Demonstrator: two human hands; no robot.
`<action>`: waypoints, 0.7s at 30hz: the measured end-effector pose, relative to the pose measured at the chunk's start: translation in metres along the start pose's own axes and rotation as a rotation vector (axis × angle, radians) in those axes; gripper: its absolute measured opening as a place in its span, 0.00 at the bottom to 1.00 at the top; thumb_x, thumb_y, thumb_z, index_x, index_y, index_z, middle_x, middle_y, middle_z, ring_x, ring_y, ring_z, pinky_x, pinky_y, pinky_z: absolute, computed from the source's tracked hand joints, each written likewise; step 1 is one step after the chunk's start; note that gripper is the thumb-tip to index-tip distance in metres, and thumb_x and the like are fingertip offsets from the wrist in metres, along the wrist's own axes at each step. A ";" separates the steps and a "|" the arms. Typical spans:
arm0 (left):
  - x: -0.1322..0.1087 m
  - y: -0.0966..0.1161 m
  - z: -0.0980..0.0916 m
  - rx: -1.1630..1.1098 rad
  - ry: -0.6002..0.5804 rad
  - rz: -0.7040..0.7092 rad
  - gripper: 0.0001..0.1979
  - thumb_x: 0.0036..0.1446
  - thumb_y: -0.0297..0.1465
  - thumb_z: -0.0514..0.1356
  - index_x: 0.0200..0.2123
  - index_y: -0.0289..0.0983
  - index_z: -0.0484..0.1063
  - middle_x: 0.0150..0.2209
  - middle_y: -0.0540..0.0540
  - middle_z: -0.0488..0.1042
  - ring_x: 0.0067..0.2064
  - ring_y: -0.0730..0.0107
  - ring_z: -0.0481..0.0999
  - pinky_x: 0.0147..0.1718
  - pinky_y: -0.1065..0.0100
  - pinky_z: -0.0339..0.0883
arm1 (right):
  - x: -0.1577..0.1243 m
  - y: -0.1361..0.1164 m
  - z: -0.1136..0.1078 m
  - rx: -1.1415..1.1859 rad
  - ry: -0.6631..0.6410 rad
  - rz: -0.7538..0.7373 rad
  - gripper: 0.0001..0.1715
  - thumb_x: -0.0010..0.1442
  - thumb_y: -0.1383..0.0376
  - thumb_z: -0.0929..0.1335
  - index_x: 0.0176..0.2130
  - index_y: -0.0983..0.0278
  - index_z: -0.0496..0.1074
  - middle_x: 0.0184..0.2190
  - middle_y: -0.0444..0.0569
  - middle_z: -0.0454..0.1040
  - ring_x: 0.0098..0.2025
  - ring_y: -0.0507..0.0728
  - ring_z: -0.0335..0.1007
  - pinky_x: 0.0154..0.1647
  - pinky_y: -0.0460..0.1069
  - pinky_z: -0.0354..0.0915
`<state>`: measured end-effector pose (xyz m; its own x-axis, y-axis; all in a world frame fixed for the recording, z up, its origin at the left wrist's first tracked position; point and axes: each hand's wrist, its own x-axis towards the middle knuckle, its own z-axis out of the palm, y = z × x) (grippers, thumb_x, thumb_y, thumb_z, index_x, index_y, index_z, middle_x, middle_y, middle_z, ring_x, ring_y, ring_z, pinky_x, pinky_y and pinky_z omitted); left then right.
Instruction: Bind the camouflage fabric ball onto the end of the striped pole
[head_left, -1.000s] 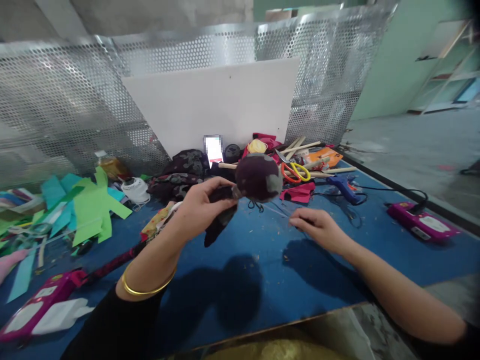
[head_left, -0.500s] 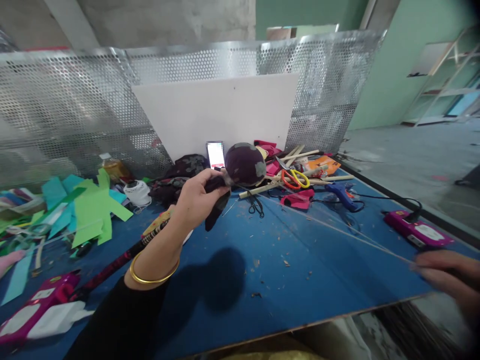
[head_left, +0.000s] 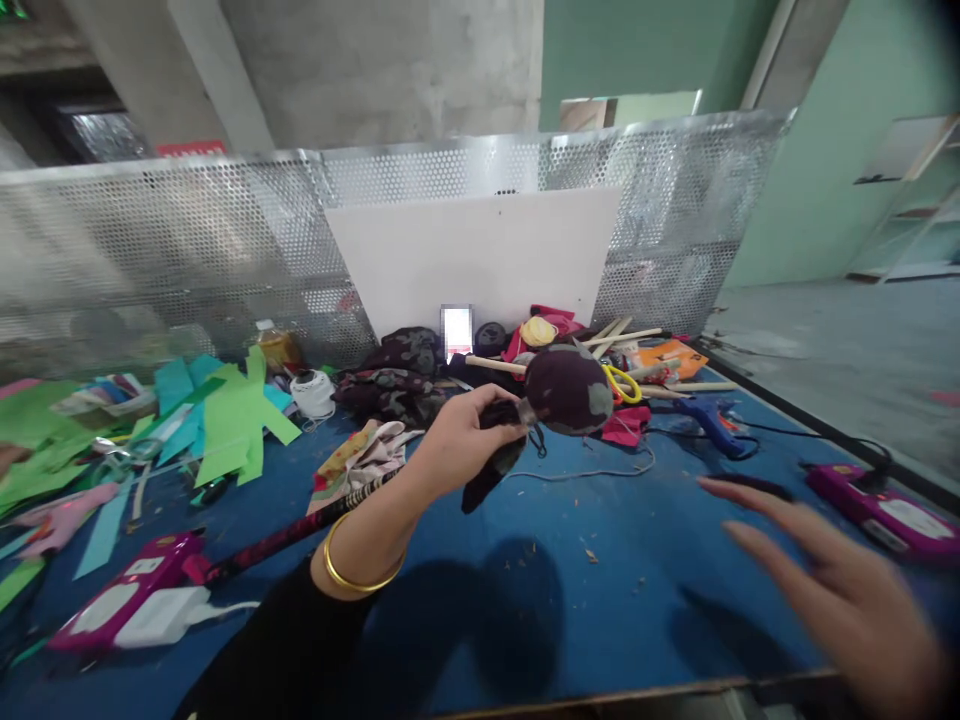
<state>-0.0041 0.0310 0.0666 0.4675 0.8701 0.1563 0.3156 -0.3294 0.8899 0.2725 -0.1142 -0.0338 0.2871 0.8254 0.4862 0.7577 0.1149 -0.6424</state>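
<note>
The left hand is clamped at the neck of the ball, above the desk; the ball juts rightward from it. The right hand, fingers parted, is farther off.

Soft shadows on the blue tabletop (right hand in blur).

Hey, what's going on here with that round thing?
A person's left hand grips the gathered end of a round, dark camouflage cloth ball, holding it up above a blue tabletop. The right hand is off to the right, open and blurred, with nothing visible in it. A thin, pale grey string curves below the ball; whether it's tied on, I can't tell.
</note>
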 end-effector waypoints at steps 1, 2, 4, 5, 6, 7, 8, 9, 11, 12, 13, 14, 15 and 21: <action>-0.003 0.004 0.005 -0.020 -0.025 -0.014 0.10 0.49 0.29 0.61 0.37 0.35 0.71 0.29 0.51 0.73 0.30 0.74 0.71 0.30 0.72 0.66 | 0.007 -0.016 0.018 0.123 -0.062 -0.011 0.25 0.54 0.50 0.68 0.49 0.56 0.72 0.48 0.51 0.75 0.49 0.66 0.71 0.51 0.62 0.64; -0.006 0.007 0.010 -0.040 -0.054 -0.031 0.10 0.49 0.29 0.61 0.38 0.35 0.71 0.28 0.51 0.73 0.30 0.73 0.71 0.30 0.72 0.67 | 0.014 -0.033 0.037 0.251 -0.101 -0.018 0.26 0.54 0.52 0.69 0.51 0.56 0.70 0.51 0.52 0.73 0.52 0.65 0.68 0.54 0.61 0.63; -0.011 0.013 0.016 -0.084 -0.101 -0.047 0.11 0.50 0.30 0.61 0.39 0.35 0.71 0.28 0.51 0.73 0.30 0.73 0.71 0.29 0.72 0.67 | 0.029 -0.066 0.074 0.557 -0.162 -0.021 0.28 0.52 0.56 0.71 0.52 0.59 0.69 0.52 0.53 0.72 0.55 0.64 0.65 0.55 0.59 0.61; -0.013 0.016 0.017 -0.102 -0.116 -0.052 0.12 0.50 0.30 0.61 0.39 0.35 0.70 0.28 0.51 0.73 0.30 0.73 0.71 0.29 0.72 0.67 | 0.036 -0.080 0.089 0.707 -0.241 -0.041 0.27 0.52 0.58 0.71 0.51 0.60 0.69 0.50 0.52 0.73 0.55 0.63 0.65 0.57 0.59 0.60; -0.014 0.018 0.017 -0.112 -0.126 -0.053 0.12 0.50 0.30 0.61 0.39 0.35 0.70 0.29 0.51 0.73 0.30 0.73 0.71 0.29 0.73 0.66 | 0.042 -0.091 0.100 0.824 -0.271 -0.058 0.24 0.52 0.59 0.71 0.49 0.60 0.71 0.45 0.51 0.75 0.54 0.62 0.66 0.57 0.58 0.59; -0.016 0.020 0.016 -0.115 -0.134 -0.052 0.12 0.50 0.30 0.62 0.39 0.35 0.71 0.29 0.51 0.73 0.30 0.73 0.72 0.29 0.73 0.67 | 0.046 -0.099 0.108 0.900 -0.280 -0.064 0.19 0.53 0.59 0.71 0.46 0.60 0.72 0.40 0.49 0.76 0.52 0.61 0.67 0.56 0.58 0.60; -0.016 0.021 0.014 -0.112 -0.140 -0.051 0.11 0.50 0.30 0.62 0.39 0.35 0.71 0.30 0.50 0.73 0.31 0.73 0.72 0.30 0.73 0.67 | 0.048 -0.104 0.113 0.933 -0.313 -0.078 0.14 0.55 0.58 0.69 0.41 0.60 0.73 0.34 0.48 0.76 0.48 0.61 0.69 0.53 0.57 0.62; -0.016 0.022 0.012 -0.106 -0.144 -0.051 0.11 0.50 0.31 0.62 0.39 0.36 0.71 0.31 0.50 0.74 0.31 0.73 0.72 0.31 0.73 0.67 | 0.047 -0.106 0.113 0.919 -0.338 -0.080 0.09 0.58 0.58 0.68 0.37 0.60 0.74 0.29 0.47 0.75 0.42 0.59 0.71 0.49 0.55 0.64; -0.015 0.023 0.008 -0.100 -0.135 -0.053 0.11 0.51 0.32 0.62 0.39 0.36 0.71 0.32 0.49 0.74 0.32 0.72 0.72 0.32 0.72 0.68 | 0.038 -0.104 0.107 0.782 -0.321 -0.089 0.12 0.61 0.59 0.64 0.29 0.61 0.72 0.23 0.45 0.71 0.31 0.56 0.69 0.37 0.51 0.66; -0.013 0.022 0.007 -0.099 -0.120 -0.056 0.11 0.50 0.32 0.62 0.39 0.36 0.71 0.32 0.49 0.74 0.32 0.72 0.73 0.32 0.71 0.68 | 0.031 -0.102 0.101 0.688 -0.254 -0.103 0.14 0.62 0.61 0.63 0.28 0.61 0.72 0.23 0.46 0.70 0.28 0.55 0.67 0.33 0.49 0.64; -0.011 0.021 0.007 -0.094 -0.105 -0.061 0.11 0.50 0.32 0.62 0.39 0.36 0.71 0.32 0.50 0.74 0.32 0.72 0.73 0.32 0.71 0.68 | 0.023 -0.098 0.094 0.600 -0.154 -0.127 0.13 0.62 0.62 0.63 0.28 0.61 0.71 0.24 0.46 0.71 0.28 0.55 0.67 0.31 0.49 0.63; -0.009 0.019 0.009 -0.083 -0.096 -0.064 0.12 0.50 0.31 0.62 0.39 0.36 0.71 0.31 0.50 0.74 0.32 0.72 0.73 0.32 0.72 0.67 | 0.017 -0.095 0.088 0.532 -0.039 -0.163 0.11 0.61 0.64 0.63 0.29 0.60 0.72 0.26 0.47 0.72 0.29 0.56 0.67 0.31 0.49 0.62; -0.007 0.016 0.010 -0.070 -0.097 -0.061 0.12 0.49 0.31 0.62 0.39 0.35 0.72 0.31 0.50 0.74 0.31 0.72 0.72 0.31 0.72 0.67 | 0.011 -0.093 0.083 0.494 0.057 -0.208 0.10 0.61 0.65 0.64 0.30 0.60 0.72 0.27 0.48 0.73 0.31 0.57 0.67 0.33 0.50 0.62; -0.001 -0.002 0.026 -0.004 -0.181 -0.032 0.13 0.48 0.30 0.60 0.39 0.34 0.72 0.33 0.48 0.75 0.33 0.70 0.72 0.32 0.70 0.67 | 0.012 -0.092 0.082 0.927 -0.021 -0.107 0.21 0.64 0.58 0.60 0.24 0.61 0.69 0.23 0.48 0.70 0.29 0.57 0.68 0.34 0.52 0.64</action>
<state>0.0164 0.0216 0.0534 0.5987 0.7995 0.0486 0.3292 -0.3009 0.8950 0.1582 -0.0694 -0.0167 0.2255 0.7934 0.5654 0.0066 0.5791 -0.8152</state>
